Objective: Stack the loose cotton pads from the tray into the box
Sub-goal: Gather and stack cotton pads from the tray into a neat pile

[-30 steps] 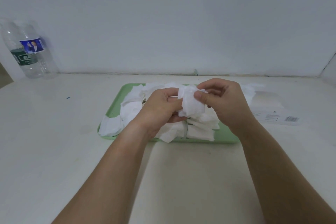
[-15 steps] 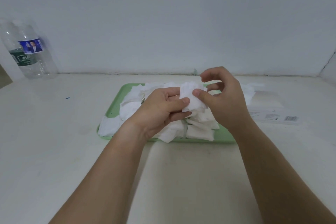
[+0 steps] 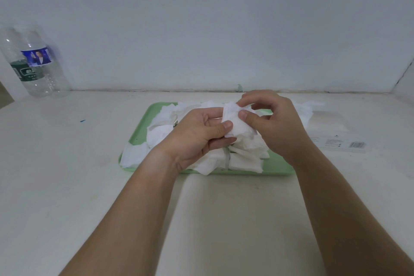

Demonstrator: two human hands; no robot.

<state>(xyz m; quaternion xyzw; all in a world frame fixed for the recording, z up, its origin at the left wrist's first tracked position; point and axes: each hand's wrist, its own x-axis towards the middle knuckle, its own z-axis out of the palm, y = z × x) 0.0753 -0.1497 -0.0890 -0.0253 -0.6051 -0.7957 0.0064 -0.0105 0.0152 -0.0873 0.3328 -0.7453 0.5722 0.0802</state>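
A green tray (image 3: 139, 127) on the white table holds a heap of loose white cotton pads (image 3: 244, 157). Above the heap my left hand (image 3: 197, 136) grips a small stack of cotton pads (image 3: 235, 123) between thumb and fingers. My right hand (image 3: 273, 125) pinches the same stack from the right with thumb and forefinger. The pale box (image 3: 331, 132) lies flat on the table to the right of the tray, partly hidden behind my right hand.
Two clear plastic water bottles (image 3: 35, 63) stand at the far left against the wall. A small blue speck (image 3: 83, 121) lies on the table left of the tray. The wall runs close behind the tray.
Both hands have stayed over the tray with the stack. My right hand has shifted its fingers up along the stack's top edge, and the stack stands more upright.
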